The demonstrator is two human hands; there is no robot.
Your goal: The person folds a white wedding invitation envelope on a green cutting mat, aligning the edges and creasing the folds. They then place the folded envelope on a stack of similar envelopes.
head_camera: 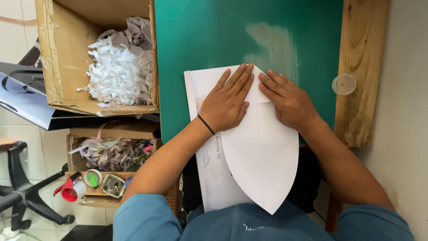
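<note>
Flat and unclenched, left hand (226, 103) and right hand (287, 100) press the folded white paper (261, 156), grip released, grasping nothing.

— Item under the palms?
— White paper sheet (261, 156), folded, curved edges tapering to a point toward the body.
— Position?
— Flat on green table (200, 40), overhanging near edge, atop printed sheet (211, 174).

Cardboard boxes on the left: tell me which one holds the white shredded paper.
The upper, larger cardboard box, beside the green mat, holds white paper shreds. The lower box holds mixed grey and coloured scraps.
</note>
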